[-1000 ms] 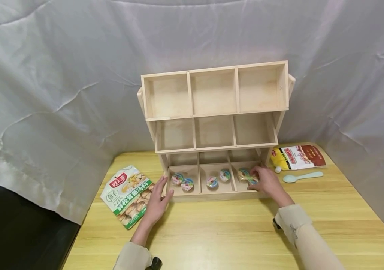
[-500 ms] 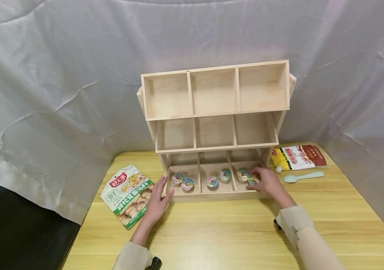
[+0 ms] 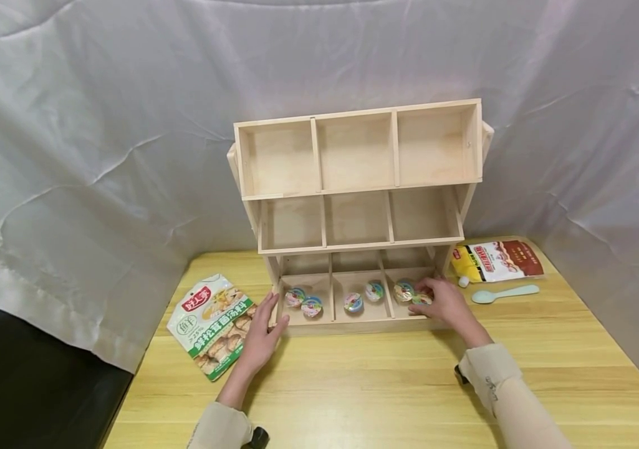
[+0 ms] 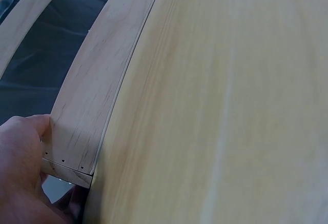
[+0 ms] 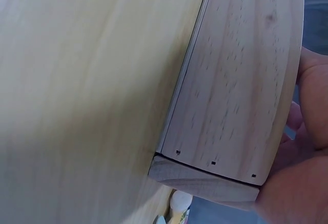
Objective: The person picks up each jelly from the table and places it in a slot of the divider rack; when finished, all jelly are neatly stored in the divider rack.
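In the head view, a pale wooden three-tier rack [image 3: 358,246] stands on the table. Small round jelly cups with printed lids lie in its bottom tier: two in the left compartment [image 3: 303,302], two in the middle [image 3: 364,297], two on the right. My right hand [image 3: 447,304] reaches over the front board into the right compartment, thumb and fingers around the rightmost jelly cup [image 3: 422,300]; its neighbour [image 3: 403,291] lies just left. My left hand [image 3: 262,333] rests at the rack's front left corner, thumb on the front board [image 4: 95,90], fingers along the side.
A green and white soup-seasoning pouch [image 3: 212,327] lies left of the rack, close to my left forearm. On the right are a yellow, white and brown spouted pouch [image 3: 497,262] and a pale green spoon [image 3: 504,294]. Grey cloth [image 3: 128,156] hangs behind the table [image 3: 353,386].
The rightmost jelly cup, tilted against its neighbour a second ago, now sits slightly apart and flatter, with my right fingers still around it. My left hand stays where it was.
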Demonstrator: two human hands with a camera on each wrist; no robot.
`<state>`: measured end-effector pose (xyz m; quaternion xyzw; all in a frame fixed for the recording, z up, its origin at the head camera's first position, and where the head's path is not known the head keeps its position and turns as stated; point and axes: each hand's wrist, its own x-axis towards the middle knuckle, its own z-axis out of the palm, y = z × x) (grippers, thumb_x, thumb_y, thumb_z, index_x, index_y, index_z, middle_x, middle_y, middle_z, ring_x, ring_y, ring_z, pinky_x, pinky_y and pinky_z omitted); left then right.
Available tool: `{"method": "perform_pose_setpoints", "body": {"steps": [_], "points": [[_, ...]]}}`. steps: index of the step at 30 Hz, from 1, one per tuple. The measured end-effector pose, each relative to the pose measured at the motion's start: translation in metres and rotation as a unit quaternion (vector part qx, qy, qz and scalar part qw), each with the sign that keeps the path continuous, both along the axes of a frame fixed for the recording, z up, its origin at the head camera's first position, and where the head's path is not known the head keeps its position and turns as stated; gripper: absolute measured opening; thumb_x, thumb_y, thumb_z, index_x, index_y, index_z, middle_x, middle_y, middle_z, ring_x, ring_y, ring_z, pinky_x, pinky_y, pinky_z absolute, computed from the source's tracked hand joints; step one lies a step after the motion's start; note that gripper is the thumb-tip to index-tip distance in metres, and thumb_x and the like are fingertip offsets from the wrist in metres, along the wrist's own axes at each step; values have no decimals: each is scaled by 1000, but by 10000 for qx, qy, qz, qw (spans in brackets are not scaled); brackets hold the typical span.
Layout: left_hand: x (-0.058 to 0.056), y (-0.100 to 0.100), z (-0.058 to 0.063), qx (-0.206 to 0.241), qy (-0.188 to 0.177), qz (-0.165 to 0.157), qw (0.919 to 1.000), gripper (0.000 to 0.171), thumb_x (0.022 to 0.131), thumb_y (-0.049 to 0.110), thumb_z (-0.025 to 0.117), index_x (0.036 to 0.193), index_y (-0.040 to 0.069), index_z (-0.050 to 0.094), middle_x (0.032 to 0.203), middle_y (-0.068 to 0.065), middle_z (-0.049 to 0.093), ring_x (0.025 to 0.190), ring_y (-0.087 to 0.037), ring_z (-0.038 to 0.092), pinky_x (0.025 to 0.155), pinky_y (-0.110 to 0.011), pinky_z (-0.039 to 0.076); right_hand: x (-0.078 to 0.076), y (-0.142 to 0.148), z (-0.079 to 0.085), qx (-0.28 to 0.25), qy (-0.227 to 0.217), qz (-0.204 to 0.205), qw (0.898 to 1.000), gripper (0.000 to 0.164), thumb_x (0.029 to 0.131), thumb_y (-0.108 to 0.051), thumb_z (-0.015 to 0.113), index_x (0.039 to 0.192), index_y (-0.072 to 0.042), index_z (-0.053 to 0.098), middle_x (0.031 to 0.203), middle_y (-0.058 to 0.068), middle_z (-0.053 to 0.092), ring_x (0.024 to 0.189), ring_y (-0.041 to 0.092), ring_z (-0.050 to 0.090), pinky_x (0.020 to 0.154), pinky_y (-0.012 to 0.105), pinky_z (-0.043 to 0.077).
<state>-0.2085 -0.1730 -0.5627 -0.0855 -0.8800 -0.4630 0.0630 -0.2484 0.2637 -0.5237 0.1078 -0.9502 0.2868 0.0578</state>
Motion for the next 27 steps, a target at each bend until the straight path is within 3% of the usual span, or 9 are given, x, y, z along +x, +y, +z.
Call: {"method": "perform_pose_setpoints", "body": {"steps": [17,27], "points": [[-1,0,0,-20,-23,-58,10000,67,107,39,57,163,12,32,172,-11,22,156,-41,25,123,-67,21,1,-2,-1,4,51,-128,9999,41,80,-25,90,109,-1,74,101,17,73,93,36,67,86,57,54],[-1,0,-3,10,23,1,10000,66,106,39,58,162,11,34,171,-11,24,155,-42,27,122,-69,24,2,-4,-4,55,223,-184,9996,40,82,-25,88,109,1,73,102,20,73,104,48,65,94,64,51]]}}
